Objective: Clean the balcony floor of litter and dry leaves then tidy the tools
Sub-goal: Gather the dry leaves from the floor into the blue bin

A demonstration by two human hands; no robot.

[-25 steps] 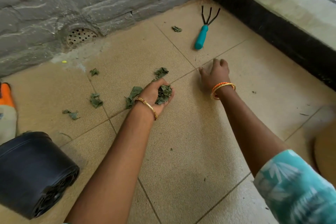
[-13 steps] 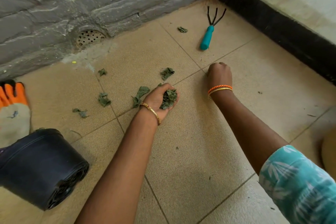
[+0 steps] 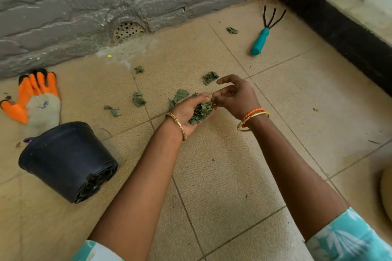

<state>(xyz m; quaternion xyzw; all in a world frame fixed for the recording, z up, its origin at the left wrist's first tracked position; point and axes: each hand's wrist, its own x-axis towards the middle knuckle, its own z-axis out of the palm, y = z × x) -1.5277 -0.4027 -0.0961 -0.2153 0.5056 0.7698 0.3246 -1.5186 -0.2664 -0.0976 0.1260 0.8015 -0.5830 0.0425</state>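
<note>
My left hand (image 3: 186, 112) lies palm up just above the tiled floor and cups a clump of dry green leaves (image 3: 201, 112). My right hand (image 3: 235, 96) hovers right beside the left fingertips, its fingers loosely curled, with nothing visible between them. Several loose leaf scraps lie on the tiles: one (image 3: 210, 78) just beyond my hands, one (image 3: 178, 96) by my left hand, others (image 3: 138, 99) further left. A single scrap (image 3: 232, 30) lies near the teal-handled hand rake (image 3: 259, 41) at the back right.
A black plastic pot (image 3: 67, 161) lies on its side at the left. An orange and grey glove (image 3: 36, 99) lies flat behind it. A drain grate (image 3: 128, 29) sits at the foot of the grey stone wall. A dark ledge (image 3: 339, 34) bounds the right side.
My right hand has lifted off the floor and come left to meet my left hand. The left hand has stayed cupped round its leaves. The view has shifted left.
</note>
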